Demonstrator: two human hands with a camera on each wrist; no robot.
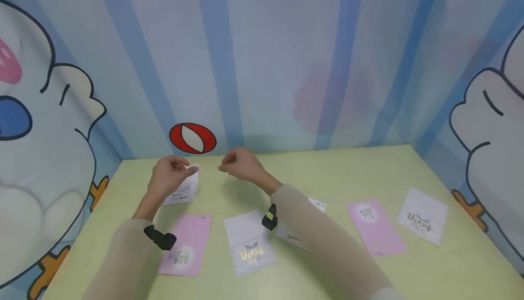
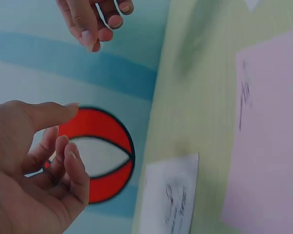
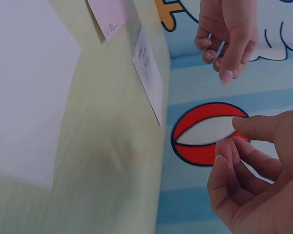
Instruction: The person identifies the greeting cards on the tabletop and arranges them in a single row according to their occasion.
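My left hand (image 1: pixel 171 175) hovers over the back left of the table, above a small white card (image 1: pixel 186 188) with printed lettering, partly hidden behind it. In the left wrist view the thumb and loosely curled fingers stand apart with nothing between them. To its right my right hand (image 1: pixel 241 163) is raised near the back wall, its fingers loosely bent. Bare space shows between thumb and fingertips in the right wrist view. A pink card (image 1: pixel 190 241) lies below the left hand. Beside it is a white thank-you card (image 1: pixel 250 245) with gold lettering.
Another white card (image 1: pixel 317 204) lies partly under the right forearm. Farther right are a second pink card (image 1: pixel 376 228) and a second thank-you card (image 1: pixel 423 216). A striped backdrop (image 1: pixel 278 63) with a red ball picture (image 1: pixel 178 137) rises behind the table (image 1: pixel 327 172).
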